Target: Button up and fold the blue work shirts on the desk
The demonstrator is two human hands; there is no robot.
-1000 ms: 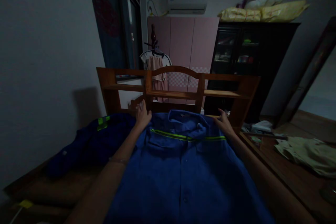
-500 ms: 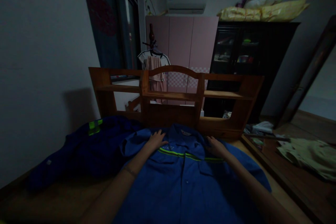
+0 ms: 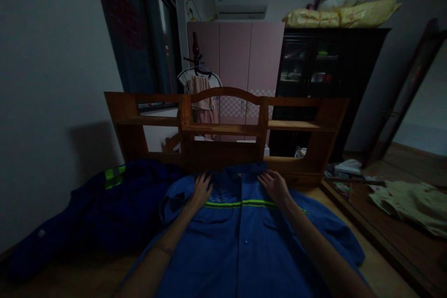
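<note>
A blue work shirt [image 3: 244,247] with a yellow-green reflective stripe lies front up on a wooden bed. My left hand [image 3: 201,188] rests flat on its upper left chest beside the collar, fingers stretched out. My right hand [image 3: 275,185] lies flat on the upper right chest near the collar, fingers apart. Neither hand holds anything. The shirt's short sleeves spread out to both sides.
A darker blue garment [image 3: 115,205] with a reflective patch lies left of the shirt. The wooden headboard with shelves [image 3: 223,125] stands just beyond my hands. A pale green garment [image 3: 408,200] lies on the wooden floor to the right. Behind are a pink wardrobe [image 3: 244,56] and a dark cabinet [image 3: 331,74].
Both hands have moved inward from the shirt's shoulders to the chest on either side of the collar. The shirt now lies flatter, and the view has shifted slightly.
</note>
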